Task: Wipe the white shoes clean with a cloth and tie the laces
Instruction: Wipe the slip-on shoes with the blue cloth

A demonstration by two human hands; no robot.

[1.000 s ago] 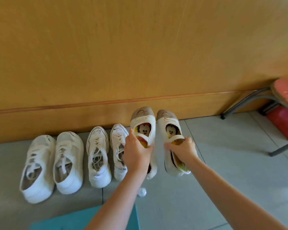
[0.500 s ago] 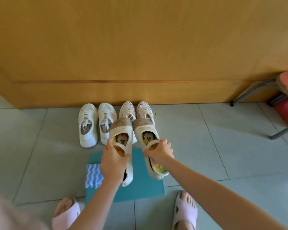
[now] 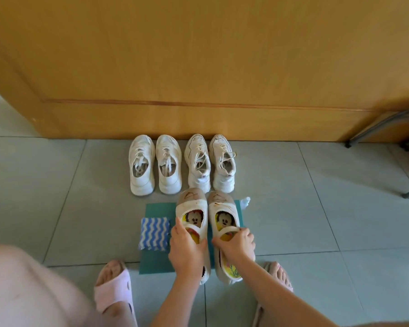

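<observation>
My left hand [image 3: 187, 250] grips the left strap shoe [image 3: 191, 204] and my right hand [image 3: 236, 243] grips the right strap shoe [image 3: 222, 205]. Both shoes are white with soiled toes and cartoon insoles, and they sit over a teal mat [image 3: 158, 258]. A folded blue-and-white wavy cloth [image 3: 154, 233] lies on the mat's left edge. Two pairs of white laced sneakers stand against the wooden door: the left pair [image 3: 155, 166] and the right pair [image 3: 210, 161], whose laces hang loose.
The wooden door [image 3: 198, 55] fills the background. A chair's metal legs [image 3: 387, 123] stand at the right. A small white object [image 3: 245, 201] lies by the mat's far right corner. My feet in pink slippers [image 3: 115, 289] rest on the grey tile floor.
The view has pulled back from the door. Both hands have carried the strap shoes away from the row of sneakers and lowered them toward the teal mat.
</observation>
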